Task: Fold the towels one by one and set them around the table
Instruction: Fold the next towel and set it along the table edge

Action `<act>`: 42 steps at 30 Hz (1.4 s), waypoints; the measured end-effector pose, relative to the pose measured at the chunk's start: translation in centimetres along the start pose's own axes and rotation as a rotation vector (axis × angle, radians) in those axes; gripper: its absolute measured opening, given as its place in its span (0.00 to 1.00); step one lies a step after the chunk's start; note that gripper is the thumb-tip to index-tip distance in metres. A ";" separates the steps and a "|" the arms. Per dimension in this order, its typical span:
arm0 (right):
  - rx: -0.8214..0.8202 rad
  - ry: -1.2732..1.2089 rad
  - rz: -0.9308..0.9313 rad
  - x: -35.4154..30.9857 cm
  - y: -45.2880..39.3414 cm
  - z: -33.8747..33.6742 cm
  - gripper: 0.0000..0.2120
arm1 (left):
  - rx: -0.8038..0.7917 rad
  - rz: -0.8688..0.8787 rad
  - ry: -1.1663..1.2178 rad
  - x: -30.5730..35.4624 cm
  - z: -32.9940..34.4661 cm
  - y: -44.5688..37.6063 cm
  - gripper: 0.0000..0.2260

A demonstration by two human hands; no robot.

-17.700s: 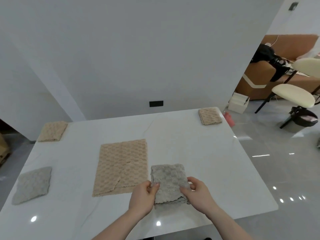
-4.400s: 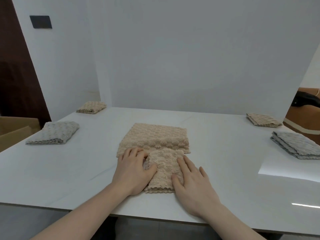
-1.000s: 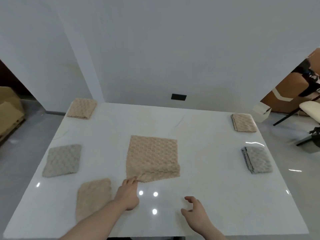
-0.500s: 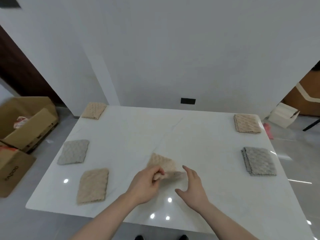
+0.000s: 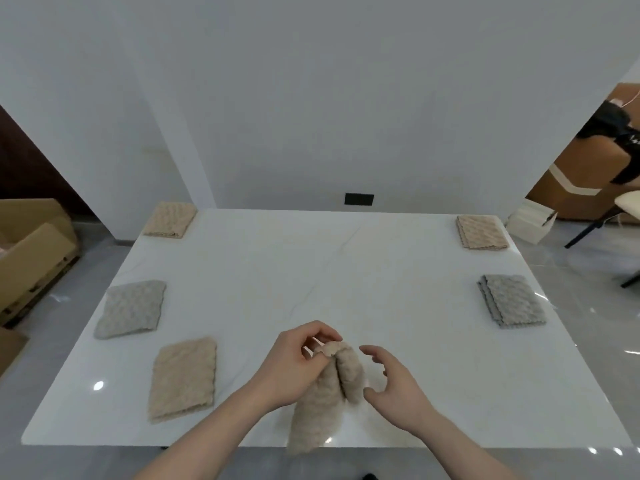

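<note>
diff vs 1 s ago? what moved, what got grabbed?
The beige towel that lay flat mid-table is now lifted and hanging, pinched at its top by the left hand. The right hand has come up beside it, fingers loose, holding nothing. The five folded towels at the table edges stayed put.

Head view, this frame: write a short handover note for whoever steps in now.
Left hand: pinches the top of the beige towel, which hangs lifted over the near edge of the white table.
Right hand: open beside the towel, fingers relaxed, holding nothing.
Done: five folded towels lie around the table: beige far left, grey left, beige near left, beige far right, grey right.
Left: fold the held towel and set it down, probably at the free near right spot.
</note>
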State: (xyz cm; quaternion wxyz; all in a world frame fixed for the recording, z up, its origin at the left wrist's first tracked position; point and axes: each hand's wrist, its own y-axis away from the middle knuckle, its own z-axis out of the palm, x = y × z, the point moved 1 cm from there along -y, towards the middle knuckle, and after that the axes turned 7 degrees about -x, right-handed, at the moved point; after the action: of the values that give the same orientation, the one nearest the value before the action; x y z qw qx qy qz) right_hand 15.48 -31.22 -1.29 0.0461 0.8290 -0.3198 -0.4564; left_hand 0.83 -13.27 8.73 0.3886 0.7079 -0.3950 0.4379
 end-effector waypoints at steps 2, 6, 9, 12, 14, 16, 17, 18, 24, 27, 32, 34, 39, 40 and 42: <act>-0.037 -0.017 -0.033 -0.8 -0.3 0.9 0.27 | -0.017 -0.003 0.043 -0.6 -0.1 -0.3 0.07; -0.086 -0.041 -0.114 -1.3 -2.5 2.3 0.06 | 0.014 0.015 0.094 -2.8 -0.3 -2.0 0.08; -0.018 -0.106 -0.090 1.1 -5.7 3.3 0.07 | 0.111 0.020 0.074 -7.1 -0.4 -4.2 0.06; 0.099 -0.105 -0.071 5.2 -8.5 5.5 0.17 | 0.224 0.002 -0.016 -14.1 0.1 -6.7 0.07; 0.180 -0.080 -0.121 7.4 -9.3 7.3 0.14 | 0.260 -0.013 -0.080 -19.1 0.8 -7.8 0.07; 0.247 -0.038 -0.196 8.5 -9.6 8.5 0.14 | 0.301 0.003 -0.125 -23.0 1.9 -8.2 0.09; 0.266 -0.028 -0.234 8.7 -9.6 8.9 0.15 | 0.335 0.036 -0.147 -24.3 2.4 -8.2 0.10; 0.283 -0.027 -0.266 8.8 -9.5 9.0 0.16 | 0.367 0.081 -0.154 -25.1 2.8 -8.1 0.10; 0.348 -0.127 -0.374 8.9 -8.3 9.7 0.10 | 0.454 0.246 -0.111 -26.1 3.5 -7.6 0.13; 0.409 -0.160 -0.369 8.7 -7.1 9.9 0.07 | 0.507 0.211 -0.136 -26.1 3.4 -6.9 0.15; 0.439 0.000 -0.271 7.2 -4.9 7.8 0.11 | 0.555 0.195 -0.248 -21.7 1.5 -4.3 0.16; 0.455 0.066 -0.286 5.5 -3.9 5.8 0.15 | 0.585 0.250 -0.293 -18.7 0.1 -3.1 0.15; 0.476 0.199 -0.315 1.0 -2.0 1.3 0.19 | 0.607 0.294 -0.399 -12.1 -2.9 -1.4 0.15; 0.480 0.199 -0.315 0.3 -1.9 0.4 0.20 | 0.618 0.288 -0.415 -11.0 -3.5 -1.3 0.15; 0.510 0.234 -0.309 -1.3 -1.6 -1.3 0.18 | 0.637 0.261 -0.434 -9.0 -4.7 -1.1 0.15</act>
State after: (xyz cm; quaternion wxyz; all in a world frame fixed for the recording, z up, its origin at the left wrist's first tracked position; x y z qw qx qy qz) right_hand 16.81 -29.47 -0.19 -0.1966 0.8995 -0.2868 -0.2645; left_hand -2.35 -6.63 1.69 -0.0015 0.8128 -0.3991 0.4244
